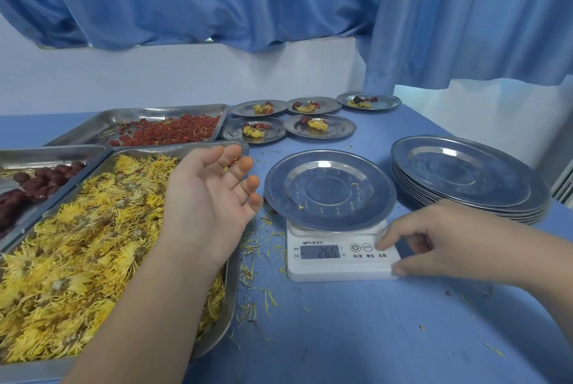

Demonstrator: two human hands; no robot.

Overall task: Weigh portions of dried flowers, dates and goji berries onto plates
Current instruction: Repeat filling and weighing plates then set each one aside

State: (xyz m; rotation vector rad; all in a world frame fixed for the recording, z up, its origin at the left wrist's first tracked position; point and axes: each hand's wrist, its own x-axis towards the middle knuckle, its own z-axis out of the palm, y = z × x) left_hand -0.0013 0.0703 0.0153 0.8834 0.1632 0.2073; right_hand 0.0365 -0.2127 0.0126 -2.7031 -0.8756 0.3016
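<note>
Evidently the weighing of a fresh portion is about to start, judging by how things lie. The right grip (434,237) is set on the scale (338,269), its forefinger tip (383,244) laid on the rightmost button and its thumb against the front corner; nothing is clasped by it. A bare plate (330,189) is carried by the scale, just beyond that grip, and 26.5 is shown on the display, so the reading is probably being zeroed. The left grip (210,194) is held palm up with fingers loosely spread, and nothing can be made out in it. The flowers (77,244) lie directly beneath it and towards its wrist side, their tray running lengthwise along the forearm; the plate's rim is just off its fingertips. The dates (37,182) are further out on its thumb side, the goji berries (173,132) beyond its fingertips. The left grip is thus much the nearer to all three, and a short sweep from flowers across to plate is what the next move calls for. Five filled plates (319,126) are set well beyond on the desk (372,337), and a stack (465,175) of spare plates stands just past the right grip.
</note>
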